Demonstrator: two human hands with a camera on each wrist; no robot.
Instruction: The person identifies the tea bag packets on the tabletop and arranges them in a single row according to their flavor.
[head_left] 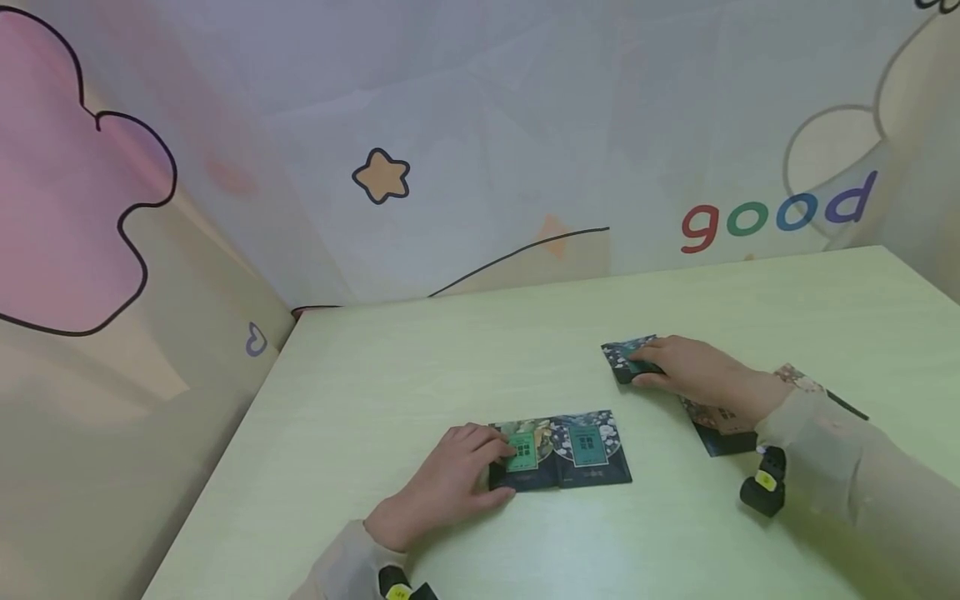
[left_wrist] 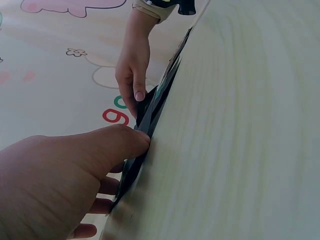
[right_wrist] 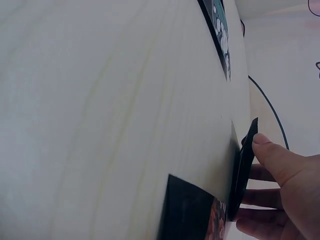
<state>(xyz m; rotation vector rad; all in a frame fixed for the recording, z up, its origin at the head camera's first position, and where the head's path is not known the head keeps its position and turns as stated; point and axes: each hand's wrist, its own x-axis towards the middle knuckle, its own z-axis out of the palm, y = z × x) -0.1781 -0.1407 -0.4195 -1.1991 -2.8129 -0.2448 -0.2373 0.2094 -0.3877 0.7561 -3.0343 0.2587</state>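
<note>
Two flat dark floral packets lie side by side on the table, one with a green label (head_left: 528,452) and one with a teal label (head_left: 590,447). My left hand (head_left: 444,477) holds the green-labelled packet at its left end, thumb at the near edge and fingertips over the label side. Farther back and to the right, my right hand (head_left: 697,372) grips another dark floral packet (head_left: 621,363), with part of its face covered by the fingers. In the right wrist view this packet (right_wrist: 243,170) is tilted up, held between thumb and fingers.
Under my right wrist lies a dark packet with a brownish-pink label (head_left: 723,440), partly hidden. A pinkish floral piece (head_left: 798,379) shows beyond the forearm. The pale table (head_left: 360,400) meets a printed cloth backdrop (head_left: 480,150) at its back edge.
</note>
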